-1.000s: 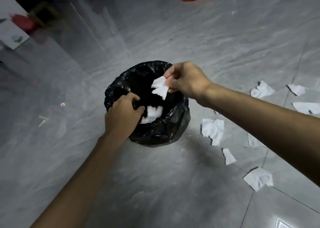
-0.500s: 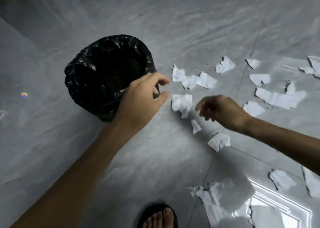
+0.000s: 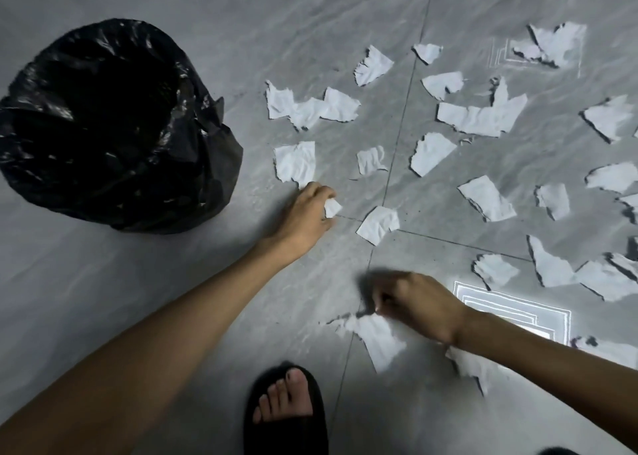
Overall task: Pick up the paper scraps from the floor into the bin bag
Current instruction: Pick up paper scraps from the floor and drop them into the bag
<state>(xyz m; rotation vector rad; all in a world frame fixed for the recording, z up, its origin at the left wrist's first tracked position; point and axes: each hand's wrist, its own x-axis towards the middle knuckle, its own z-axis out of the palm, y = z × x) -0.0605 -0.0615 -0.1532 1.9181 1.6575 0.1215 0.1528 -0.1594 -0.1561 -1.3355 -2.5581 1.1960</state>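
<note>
The black bin bag (image 3: 103, 123) stands open at the left on the grey floor. Several white paper scraps lie to its right. My left hand (image 3: 305, 218) is down at the floor right of the bag, its fingers pinched on a small white scrap (image 3: 332, 208). My right hand (image 3: 414, 302) is lower, blurred, with fingers curled and their tips touching the top edge of a larger torn scrap (image 3: 378, 340) on the floor. Another scrap (image 3: 378, 224) lies between the two hands, and a crumpled scrap (image 3: 296, 161) lies just above my left hand.
My foot in a black sandal (image 3: 284, 409) is at the bottom middle. A bright light reflection (image 3: 514, 311) shines on the tile right of my right hand. More scraps (image 3: 480, 116) spread across the tiles to the far right edge.
The scrap in my right hand is gone and both hands left the bag. The view swung right and down; my left hand now pinches a small scrap and my right hand dropped onto a larger one.
</note>
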